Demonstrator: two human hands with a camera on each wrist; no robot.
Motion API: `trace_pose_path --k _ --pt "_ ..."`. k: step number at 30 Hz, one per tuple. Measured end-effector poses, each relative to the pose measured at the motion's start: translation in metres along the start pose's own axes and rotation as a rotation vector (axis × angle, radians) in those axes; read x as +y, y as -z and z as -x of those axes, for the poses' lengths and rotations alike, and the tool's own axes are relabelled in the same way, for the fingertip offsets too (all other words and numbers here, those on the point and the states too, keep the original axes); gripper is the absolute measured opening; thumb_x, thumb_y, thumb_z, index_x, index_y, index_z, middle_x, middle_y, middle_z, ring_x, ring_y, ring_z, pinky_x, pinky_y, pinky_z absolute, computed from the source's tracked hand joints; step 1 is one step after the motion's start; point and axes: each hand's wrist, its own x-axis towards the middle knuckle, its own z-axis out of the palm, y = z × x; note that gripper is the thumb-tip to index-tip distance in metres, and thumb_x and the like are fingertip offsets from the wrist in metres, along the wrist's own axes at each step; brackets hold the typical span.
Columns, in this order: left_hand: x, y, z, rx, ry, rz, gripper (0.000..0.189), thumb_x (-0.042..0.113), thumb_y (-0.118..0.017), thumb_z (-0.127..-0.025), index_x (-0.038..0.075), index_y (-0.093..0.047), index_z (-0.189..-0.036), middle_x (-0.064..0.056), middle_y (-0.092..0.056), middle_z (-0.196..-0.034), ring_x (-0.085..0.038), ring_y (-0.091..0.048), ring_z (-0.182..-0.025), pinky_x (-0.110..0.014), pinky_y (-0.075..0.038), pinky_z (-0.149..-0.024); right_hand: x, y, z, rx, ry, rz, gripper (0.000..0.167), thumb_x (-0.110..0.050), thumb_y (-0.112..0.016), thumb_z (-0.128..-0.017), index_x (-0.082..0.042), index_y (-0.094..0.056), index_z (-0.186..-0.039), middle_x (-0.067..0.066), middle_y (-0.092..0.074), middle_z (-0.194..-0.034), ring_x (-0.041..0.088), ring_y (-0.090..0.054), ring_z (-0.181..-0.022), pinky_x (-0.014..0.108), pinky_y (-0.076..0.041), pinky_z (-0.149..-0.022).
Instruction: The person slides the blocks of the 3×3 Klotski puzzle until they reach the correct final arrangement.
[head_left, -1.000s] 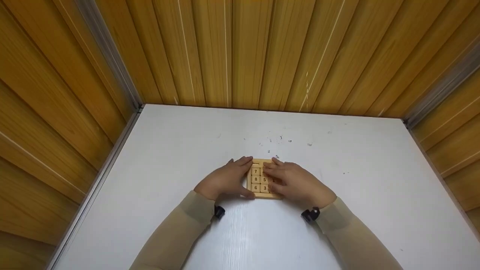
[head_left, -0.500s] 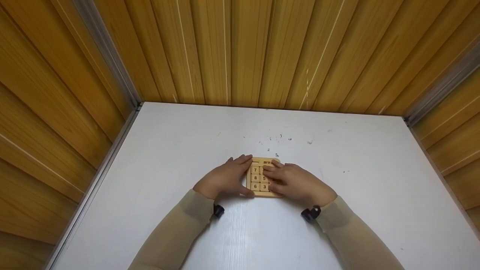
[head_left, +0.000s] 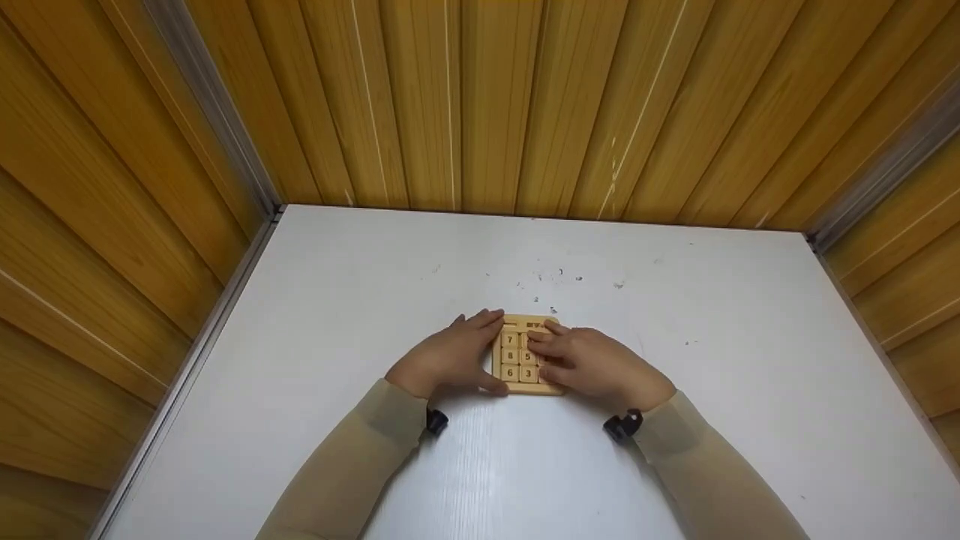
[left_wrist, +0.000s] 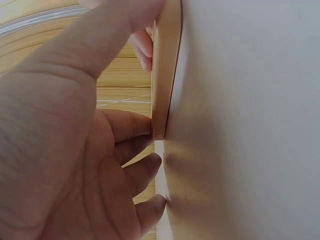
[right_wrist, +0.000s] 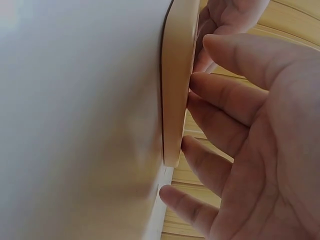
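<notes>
A light wooden sliding number puzzle (head_left: pixel 510 356) lies flat on the white table, between both hands. Its visible tiles read 7, 8 and 6 down the left column, with 5 and 3 beside them; the right column is covered by fingers. My left hand (head_left: pixel 450 356) grips the frame's left side, thumb at the near corner and index finger at the far corner. In the left wrist view, the thumb and index finger touch the puzzle's edge (left_wrist: pixel 166 75). From the right, my right hand (head_left: pixel 600 364) rests its fingertips on the tiles, fingers extended in the right wrist view.
The white table (head_left: pixel 360 285) carries small dark marks (head_left: pixel 561 272) beyond the puzzle. Wood-look panels (head_left: pixel 487 105) wall it in at the back and both sides, with metal rails (head_left: pixel 217 105) at the corners. Each wrist wears a black camera (head_left: pixel 622 426).
My right fingers have shifted slightly toward me, uncovering dark print at the puzzle's far edge and hiding a right-column tile. The left hand keeps its grip.
</notes>
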Motion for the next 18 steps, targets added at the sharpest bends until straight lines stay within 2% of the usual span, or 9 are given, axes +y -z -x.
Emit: trace_pose_path --k 4,11,18 --pt "-0.0006 -0.0003 -0.0009 0.000 -0.002 -0.010 0.125 0.059 -0.095 -0.088 0.017 -0.025 -0.182 0.008 -0.018 -0.192 -0.026 -0.014 -0.180 -0.052 -0.020 -0.147 0.0016 0.0002 0.0009 0.005 0.000 0.003 0.050 -0.030 -0.066 -0.112 -0.019 -0.065 -0.161 0.002 -0.057 -0.173 0.035 -0.045 -0.168 0.062 -0.044 -0.133" --pt "0.0007 0.0005 0.0002 0.001 0.011 0.002 0.124 0.057 -0.096 -0.087 0.019 -0.025 -0.182 0.009 -0.018 -0.192 -0.034 -0.016 -0.179 -0.055 -0.024 -0.145 0.0024 0.0025 0.0032 0.009 -0.011 0.025 0.048 -0.034 -0.066 -0.113 -0.020 -0.068 -0.158 -0.001 -0.058 -0.172 0.032 -0.045 -0.169 0.060 -0.044 -0.134" --pt "0.0017 0.0003 0.0009 0.005 0.014 0.002 0.125 0.055 -0.097 -0.087 0.019 -0.025 -0.182 0.009 -0.017 -0.192 -0.032 -0.016 -0.179 -0.054 -0.022 -0.146 0.0038 0.0035 0.0063 0.011 -0.029 0.030 0.051 -0.041 -0.069 -0.110 -0.023 -0.069 -0.158 -0.005 -0.058 -0.171 0.032 -0.046 -0.168 0.061 -0.042 -0.135"
